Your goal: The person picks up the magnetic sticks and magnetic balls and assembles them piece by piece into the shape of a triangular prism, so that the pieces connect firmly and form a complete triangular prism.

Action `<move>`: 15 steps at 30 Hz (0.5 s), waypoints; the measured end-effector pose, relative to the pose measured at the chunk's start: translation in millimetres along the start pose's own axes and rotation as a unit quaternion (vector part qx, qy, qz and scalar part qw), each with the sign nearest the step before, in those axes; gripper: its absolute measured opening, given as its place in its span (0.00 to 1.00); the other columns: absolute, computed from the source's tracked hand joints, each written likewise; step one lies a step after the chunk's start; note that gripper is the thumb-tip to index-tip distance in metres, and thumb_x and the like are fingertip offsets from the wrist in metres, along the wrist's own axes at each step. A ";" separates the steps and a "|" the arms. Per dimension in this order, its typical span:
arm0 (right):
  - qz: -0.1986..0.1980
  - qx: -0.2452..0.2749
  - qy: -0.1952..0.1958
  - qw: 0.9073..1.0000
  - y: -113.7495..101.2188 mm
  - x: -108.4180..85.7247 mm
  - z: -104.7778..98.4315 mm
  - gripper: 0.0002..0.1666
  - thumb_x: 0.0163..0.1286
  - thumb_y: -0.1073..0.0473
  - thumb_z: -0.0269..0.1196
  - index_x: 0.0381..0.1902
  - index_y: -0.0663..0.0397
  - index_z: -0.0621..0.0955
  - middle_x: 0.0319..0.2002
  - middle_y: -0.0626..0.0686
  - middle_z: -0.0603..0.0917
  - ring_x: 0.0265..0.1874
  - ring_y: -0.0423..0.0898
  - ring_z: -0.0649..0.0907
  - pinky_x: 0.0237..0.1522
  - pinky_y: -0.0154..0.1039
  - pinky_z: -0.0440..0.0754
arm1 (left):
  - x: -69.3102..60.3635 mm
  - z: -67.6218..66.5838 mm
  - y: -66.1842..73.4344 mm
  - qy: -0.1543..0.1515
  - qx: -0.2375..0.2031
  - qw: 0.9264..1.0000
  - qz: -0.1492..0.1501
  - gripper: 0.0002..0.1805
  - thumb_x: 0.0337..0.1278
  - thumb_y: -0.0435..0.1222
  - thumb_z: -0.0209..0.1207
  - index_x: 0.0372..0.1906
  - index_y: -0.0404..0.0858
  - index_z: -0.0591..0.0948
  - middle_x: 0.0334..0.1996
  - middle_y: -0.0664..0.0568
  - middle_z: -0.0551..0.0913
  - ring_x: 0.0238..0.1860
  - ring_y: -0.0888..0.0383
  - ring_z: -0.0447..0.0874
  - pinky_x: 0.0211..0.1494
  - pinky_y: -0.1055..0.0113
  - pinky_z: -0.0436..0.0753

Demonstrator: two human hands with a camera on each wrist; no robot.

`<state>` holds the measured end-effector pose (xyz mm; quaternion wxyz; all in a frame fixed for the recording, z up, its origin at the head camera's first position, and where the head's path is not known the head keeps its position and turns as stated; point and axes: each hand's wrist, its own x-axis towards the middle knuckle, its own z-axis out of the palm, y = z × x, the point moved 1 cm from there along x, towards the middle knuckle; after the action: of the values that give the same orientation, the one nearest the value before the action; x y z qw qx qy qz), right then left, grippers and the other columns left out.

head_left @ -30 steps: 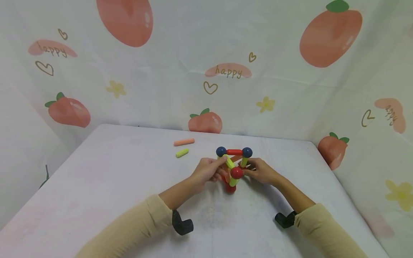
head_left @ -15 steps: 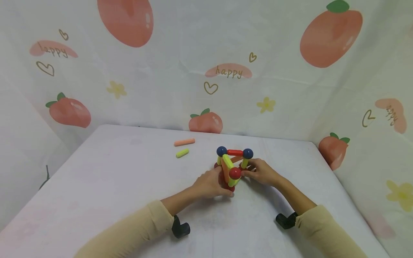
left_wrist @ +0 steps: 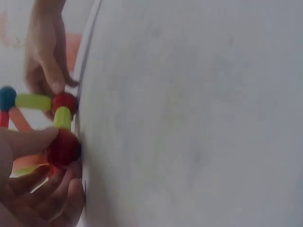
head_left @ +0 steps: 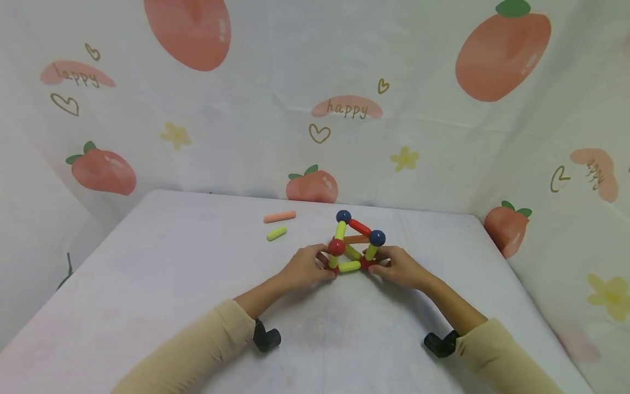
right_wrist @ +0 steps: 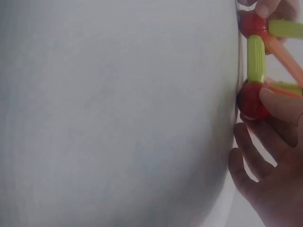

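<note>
A small frame of balls and rods stands on the table between the hands. On top are a red ball [head_left: 337, 247], two blue balls, a yellow-green rod [head_left: 340, 230] and a red rod [head_left: 360, 227]. My left hand [head_left: 306, 268] pinches the lower left red ball [left_wrist: 64, 149] between thumb and fingers. The lower right red ball [right_wrist: 253, 100] is pinched by my right hand [head_left: 401, 267]. Joining these two lower balls is a short yellow-green rod [head_left: 349, 266]. Behind it runs an orange rod [head_left: 356, 239]. The frame's far base corner is mostly hidden.
Behind and left of the frame, a loose orange rod [head_left: 279, 217] and a shorter yellow-green rod [head_left: 276, 233] lie on the white table [head_left: 197, 262]. A printed cloth [head_left: 246, 137] hangs behind the table. Each wrist carries a black mount.
My left hand left the upper rod for the lower red ball. The frame has turned: its front corner swung left and its left blue ball moved back. My right hand stays at its ball.
</note>
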<state>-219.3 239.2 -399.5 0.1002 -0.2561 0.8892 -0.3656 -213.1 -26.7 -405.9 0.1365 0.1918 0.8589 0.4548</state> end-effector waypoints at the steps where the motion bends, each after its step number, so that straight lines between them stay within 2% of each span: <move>1: -0.001 0.006 -0.002 1.000 0.3 0.1 0.0 0.21 0.69 0.61 0.65 0.57 0.65 0.80 0.50 0.58 0.86 0.49 0.55 0.84 0.52 0.51 0.82 | 1.1 -2.8 -1.4 0.006 0.001 1.000 0.000 0.27 0.56 0.35 0.70 0.62 0.36 0.77 0.43 0.51 0.85 0.45 0.56 0.82 0.50 0.62 0.84; 7: -0.001 0.029 -0.002 1.000 -1.5 3.3 1.8 0.20 0.69 0.60 0.65 0.56 0.66 0.80 0.50 0.59 0.86 0.50 0.56 0.84 0.53 0.54 0.81 | 7.3 -15.5 -8.4 0.018 0.011 1.000 0.012 0.21 0.60 0.31 0.66 0.58 0.34 0.81 0.49 0.47 0.85 0.48 0.54 0.82 0.54 0.60 0.82; 15: 0.017 0.049 0.010 0.999 -6.1 6.9 7.5 0.21 0.68 0.60 0.66 0.56 0.65 0.80 0.48 0.59 0.86 0.48 0.56 0.85 0.53 0.52 0.82 | 11.1 -20.6 -13.1 0.022 -0.002 1.000 0.001 0.20 0.61 0.30 0.64 0.58 0.33 0.82 0.51 0.46 0.85 0.49 0.52 0.83 0.55 0.60 0.82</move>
<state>-220.1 227.3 -400.5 0.1100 -0.2317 0.8755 -0.4096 -234.1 -43.4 -406.2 0.1176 0.1818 0.8606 0.4609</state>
